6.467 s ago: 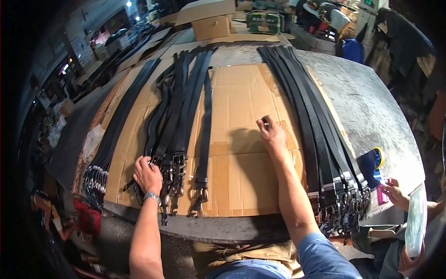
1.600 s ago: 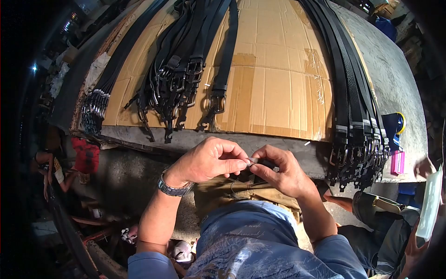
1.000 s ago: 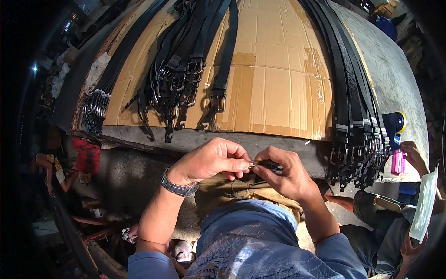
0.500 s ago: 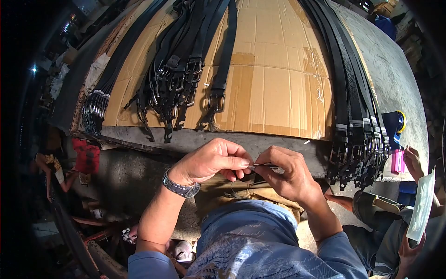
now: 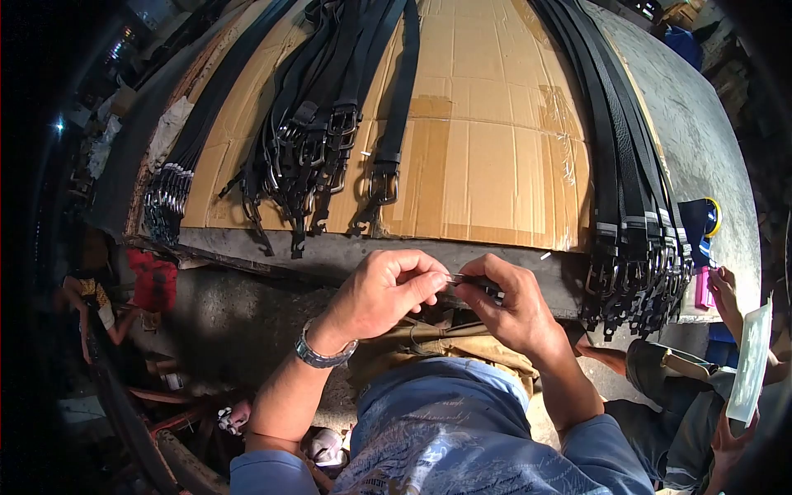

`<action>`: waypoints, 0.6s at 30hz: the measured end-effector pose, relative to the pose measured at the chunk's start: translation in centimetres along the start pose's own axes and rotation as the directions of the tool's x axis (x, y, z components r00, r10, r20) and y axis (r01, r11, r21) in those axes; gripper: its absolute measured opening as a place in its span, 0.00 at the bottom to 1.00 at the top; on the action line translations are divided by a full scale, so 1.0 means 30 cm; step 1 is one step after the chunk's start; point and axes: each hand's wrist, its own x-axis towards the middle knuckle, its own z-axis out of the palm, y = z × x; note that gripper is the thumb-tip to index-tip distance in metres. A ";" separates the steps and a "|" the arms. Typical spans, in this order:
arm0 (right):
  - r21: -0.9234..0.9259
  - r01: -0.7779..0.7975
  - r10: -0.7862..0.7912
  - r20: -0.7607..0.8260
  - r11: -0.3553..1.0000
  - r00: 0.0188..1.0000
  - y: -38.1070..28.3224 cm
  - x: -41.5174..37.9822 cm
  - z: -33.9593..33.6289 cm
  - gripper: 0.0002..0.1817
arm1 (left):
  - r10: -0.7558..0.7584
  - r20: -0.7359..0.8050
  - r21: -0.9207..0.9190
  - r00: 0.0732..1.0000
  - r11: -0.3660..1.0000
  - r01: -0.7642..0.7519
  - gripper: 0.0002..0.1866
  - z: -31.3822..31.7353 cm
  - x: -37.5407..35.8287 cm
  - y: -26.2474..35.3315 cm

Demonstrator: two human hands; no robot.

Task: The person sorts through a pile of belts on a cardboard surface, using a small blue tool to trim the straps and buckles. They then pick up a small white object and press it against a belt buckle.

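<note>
My left hand (image 5: 381,293) and my right hand (image 5: 513,304) meet in front of my body, just off the table's near edge. Both are closed, fingertips pinched around a small dark piece with a metallic glint (image 5: 454,280); most of it is hidden by the fingers, and its kind cannot be made out. Beyond them a single black belt (image 5: 399,99) lies on the cardboard with its buckle (image 5: 384,186) toward me. To its left is a pile of black belts (image 5: 309,148), buckles bunched together.
Cardboard sheet (image 5: 487,173) covers the table (image 5: 701,107). More black belts lie along the left (image 5: 198,124), and another bundle (image 5: 635,206) hangs over the front edge at right. A yellow-ringed roll (image 5: 711,218) and pink object (image 5: 704,289) lie near another person's hand (image 5: 728,295).
My hands stay close together but have shifted slightly; the left wrist has turned and the pinched piece sits a little higher. The belts have not moved.
</note>
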 end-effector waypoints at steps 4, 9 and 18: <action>0.039 -0.025 0.025 -0.023 0.999 0.999 -0.001 -0.003 -0.016 0.10 | -0.076 0.101 -0.165 0.992 0.982 0.092 0.13 -0.029 -0.003 0.002; 0.056 -0.008 0.008 0.003 0.998 1.000 -0.021 -0.005 -0.014 0.11 | -0.087 0.162 -0.231 0.983 0.965 0.123 0.13 -0.026 0.000 0.005; 0.049 0.055 -0.057 0.028 0.997 0.998 -0.034 -0.001 -0.019 0.09 | -0.112 0.232 -0.268 0.966 0.947 0.175 0.13 -0.032 0.009 0.010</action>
